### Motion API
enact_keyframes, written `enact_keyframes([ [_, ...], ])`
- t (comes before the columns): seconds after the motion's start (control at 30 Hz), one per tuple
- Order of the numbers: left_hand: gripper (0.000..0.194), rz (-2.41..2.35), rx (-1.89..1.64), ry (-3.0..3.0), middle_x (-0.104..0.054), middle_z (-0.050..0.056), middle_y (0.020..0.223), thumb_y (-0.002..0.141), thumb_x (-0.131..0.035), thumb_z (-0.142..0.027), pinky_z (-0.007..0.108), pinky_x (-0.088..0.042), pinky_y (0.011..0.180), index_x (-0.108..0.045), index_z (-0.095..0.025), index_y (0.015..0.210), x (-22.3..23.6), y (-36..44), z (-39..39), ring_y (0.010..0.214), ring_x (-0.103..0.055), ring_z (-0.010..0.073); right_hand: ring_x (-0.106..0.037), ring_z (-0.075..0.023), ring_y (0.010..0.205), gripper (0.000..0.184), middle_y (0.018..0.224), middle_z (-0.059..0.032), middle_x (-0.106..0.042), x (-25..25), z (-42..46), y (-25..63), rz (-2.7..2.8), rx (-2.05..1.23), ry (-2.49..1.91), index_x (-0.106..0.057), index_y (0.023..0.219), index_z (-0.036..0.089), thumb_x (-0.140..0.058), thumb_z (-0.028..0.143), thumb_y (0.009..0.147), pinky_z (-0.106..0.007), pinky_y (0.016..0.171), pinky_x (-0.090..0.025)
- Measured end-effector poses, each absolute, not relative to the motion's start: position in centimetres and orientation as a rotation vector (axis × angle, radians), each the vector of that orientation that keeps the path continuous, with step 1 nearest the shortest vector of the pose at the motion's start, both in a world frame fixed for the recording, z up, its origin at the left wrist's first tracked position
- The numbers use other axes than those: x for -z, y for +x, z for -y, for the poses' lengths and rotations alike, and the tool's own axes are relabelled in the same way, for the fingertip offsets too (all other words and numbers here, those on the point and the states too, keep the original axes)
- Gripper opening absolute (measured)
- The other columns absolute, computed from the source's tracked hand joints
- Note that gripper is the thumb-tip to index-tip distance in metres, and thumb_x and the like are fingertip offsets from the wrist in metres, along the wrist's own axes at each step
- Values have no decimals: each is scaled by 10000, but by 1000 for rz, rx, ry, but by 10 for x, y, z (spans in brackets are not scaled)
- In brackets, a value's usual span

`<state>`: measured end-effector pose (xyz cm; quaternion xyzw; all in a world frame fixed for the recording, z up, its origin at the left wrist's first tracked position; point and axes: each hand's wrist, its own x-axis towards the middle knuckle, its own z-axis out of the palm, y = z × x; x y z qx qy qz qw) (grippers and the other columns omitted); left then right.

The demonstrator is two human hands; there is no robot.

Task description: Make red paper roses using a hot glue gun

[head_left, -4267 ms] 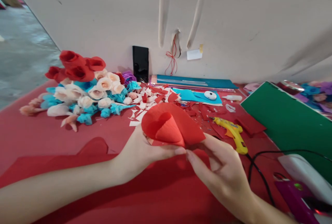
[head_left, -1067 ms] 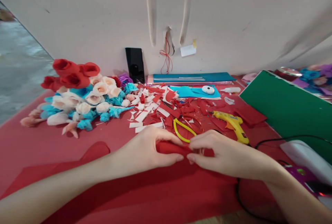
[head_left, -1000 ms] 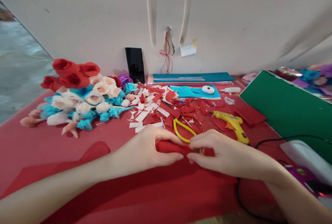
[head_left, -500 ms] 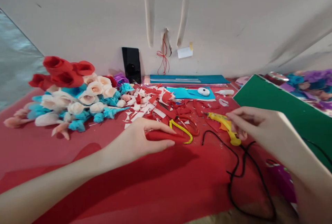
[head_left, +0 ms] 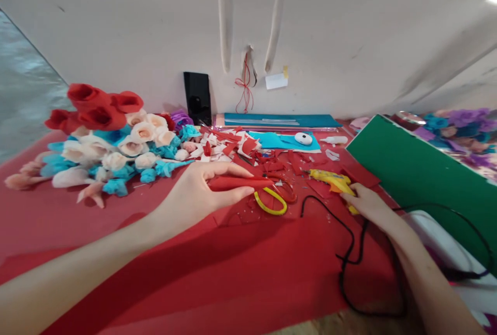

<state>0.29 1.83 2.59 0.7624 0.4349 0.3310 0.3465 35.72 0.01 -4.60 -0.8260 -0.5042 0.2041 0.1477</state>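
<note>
My left hand (head_left: 202, 190) holds a tightly rolled piece of red paper (head_left: 236, 183) just above the red table covering (head_left: 217, 267). Right beside the roll lie scissors (head_left: 272, 198) with one yellow and one red handle loop. My right hand (head_left: 365, 204) is down on the handle of the yellow glue gun (head_left: 332, 181), whose black cord (head_left: 347, 257) loops toward me. Whether the fingers have closed around the handle is unclear.
A heap of red, cream and blue paper flowers (head_left: 104, 138) fills the left. Red and white paper scraps (head_left: 229, 146) litter the middle. A green board (head_left: 419, 174) slants at the right, a white device (head_left: 450, 242) near it. Blue sheets (head_left: 283, 141), white tape and a small glue bottle sit by the wall.
My right hand let go of the red roll, moved right and came down on the glue gun. My left hand lifted the roll slightly away from me.
</note>
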Motion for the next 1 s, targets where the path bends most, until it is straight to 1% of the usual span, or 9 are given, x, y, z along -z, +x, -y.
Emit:
enact_keyframes([
  [0.2,223,-1193,-866,1880,-693,-6,886,679,-668,-395,239,-490,759,-686,-232,831,-27,2,-20,863,-618,196,-576,-133,584,206,770,-44,-587,34,7,337,1406,-662,-2078,-426,979,150,-442,293,831,-249,488,-493],
  [0.37,233,-1168,-891,1780,-690,-5,866,686,-665,-403,213,-489,723,-679,-220,829,-25,2,-20,810,-626,171,-582,-184,631,227,720,-58,-597,46,0,333,1433,-513,-2105,-508,899,156,-540,287,717,-307,573,-481],
  [0.47,222,-1144,-897,1687,-687,-27,838,676,-680,-400,163,-479,644,-668,-237,827,-23,2,-20,753,-628,134,-582,-263,783,116,735,-96,-598,48,-2,328,1457,-366,-2117,-548,731,171,-584,238,643,-379,694,-461],
  [0.57,218,-1125,-916,1638,-684,-32,811,664,-692,-394,139,-459,565,-663,-238,814,-23,1,-17,700,-620,116,-475,-341,1042,154,977,-170,-568,34,3,311,1488,-208,-2016,-575,772,150,-577,256,660,-469,872,-370],
  [0.63,218,-1117,-926,1612,-680,-34,791,664,-694,-390,132,-443,524,-661,-240,817,-24,0,-15,654,-609,102,-461,-300,1072,232,1065,-147,-546,19,10,290,1530,-184,-1894,-583,891,145,-545,295,719,-454,926,-342],
  [0.73,200,-1109,-931,1612,-678,-45,793,676,-687,-381,122,-418,472,-658,-240,816,-27,1,-12,590,-591,79,-593,-166,764,253,851,-33,-627,-2,21,249,1639,-423,-1679,-609,931,202,-564,376,753,-293,707,-490],
  [0.77,189,-1108,-938,1628,-679,-49,802,682,-683,-376,120,-416,465,-657,-239,810,-28,1,-11,584,-590,76,-594,-148,728,244,800,-23,-630,-7,23,235,1590,-658,-1497,-615,948,201,-584,351,758,-261,657,-496],
  [0.87,144,-1098,-978,1711,-684,-61,801,696,-676,-348,117,-453,521,-658,-243,792,-32,2,-8,640,-613,89,-569,-92,686,209,744,18,-619,-17,27,203,1393,-1036,-1094,-640,944,246,-656,274,737,-178,601,-476],
  [1.0,123,-1094,-1062,1834,-699,-52,798,696,-675,-306,147,-503,613,-677,-248,804,-36,2,-4,722,-639,126,-493,-48,577,128,678,33,-599,-22,25,183,1201,-1163,-927,-684,849,267,-671,215,733,-141,519,-420],
])
